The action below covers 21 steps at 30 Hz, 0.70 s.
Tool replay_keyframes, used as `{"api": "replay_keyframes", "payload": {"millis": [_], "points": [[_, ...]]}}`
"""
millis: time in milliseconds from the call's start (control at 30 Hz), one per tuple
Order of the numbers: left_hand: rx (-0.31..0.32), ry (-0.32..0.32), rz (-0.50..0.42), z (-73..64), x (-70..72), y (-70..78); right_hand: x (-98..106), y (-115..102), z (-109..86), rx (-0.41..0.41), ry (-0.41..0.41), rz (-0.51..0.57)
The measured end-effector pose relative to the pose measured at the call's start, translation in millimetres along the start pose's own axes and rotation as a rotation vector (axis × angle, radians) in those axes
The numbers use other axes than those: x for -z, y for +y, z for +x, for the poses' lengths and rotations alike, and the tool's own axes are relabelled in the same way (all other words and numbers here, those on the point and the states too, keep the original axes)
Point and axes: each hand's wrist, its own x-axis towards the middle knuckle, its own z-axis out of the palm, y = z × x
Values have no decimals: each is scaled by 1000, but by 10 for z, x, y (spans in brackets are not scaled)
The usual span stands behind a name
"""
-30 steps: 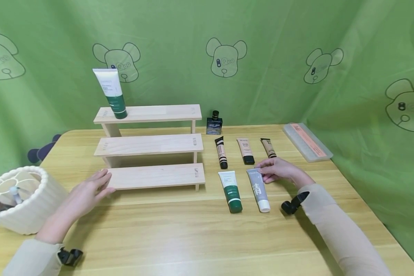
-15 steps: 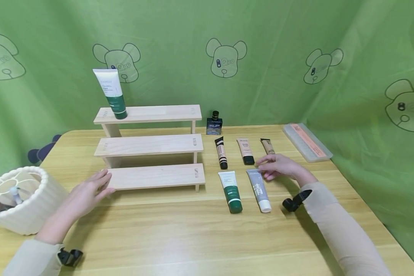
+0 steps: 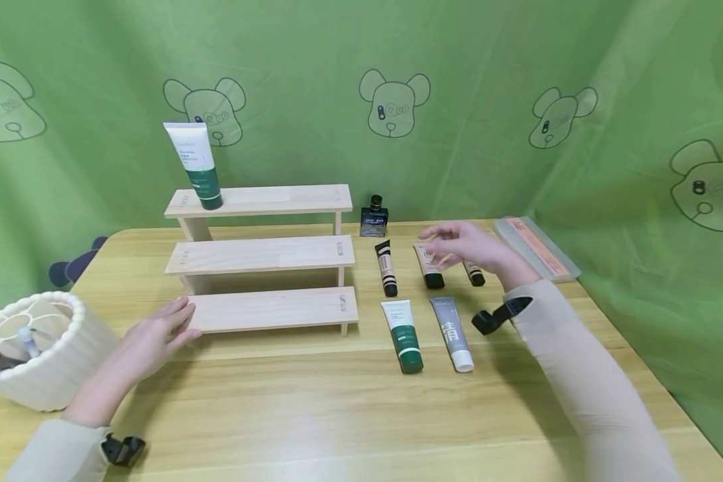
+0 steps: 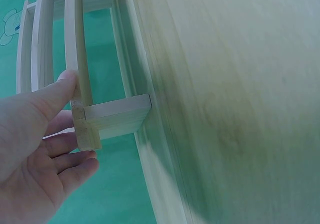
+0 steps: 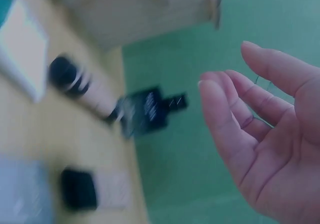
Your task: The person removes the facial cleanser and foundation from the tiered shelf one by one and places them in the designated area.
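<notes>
My left hand (image 3: pixel 152 340) holds the left end of the lowest step of a pale three-step wooden display shelf (image 3: pixel 271 309). In the left wrist view its thumb lies along the board's edge (image 4: pixel 75 44), fingers around the end. Nothing is in my right hand (image 3: pixel 472 248), which hovers over a pink BB cream tube (image 3: pixel 432 276) with fingers loosely bent and apart. It partly covers a brown-and-black tube (image 3: pixel 474 274). Nearby lie a black-striped tube (image 3: pixel 387 268), a white-and-green tube (image 3: pixel 404 338) and a grey tube (image 3: pixel 451 329). Another white-and-green tube (image 3: pixel 196 161) stands on the top step.
A dark perfume bottle (image 3: pixel 374 217) stands at the table's back edge, right of the shelf. Far right lies a flat translucent case (image 3: pixel 527 237). A white ribbed basket (image 3: pixel 66 355) with brushes is at the left. A green curtain (image 3: pixel 458 161) hangs behind the table.
My right hand has left the grey tube and moved back and left, up over the BB cream tube. My left hand stays at the shelf.
</notes>
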Motion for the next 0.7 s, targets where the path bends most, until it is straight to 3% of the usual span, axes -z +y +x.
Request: {"api": "replay_keyframes", "payload": {"millis": [300, 700], "points": [[-21, 13, -2, -4, 3, -2, -230, -526, 323, 92, -22, 22], [-27, 35, 11, 5, -7, 2, -623, -913, 807, 153, -38, 58]]}}
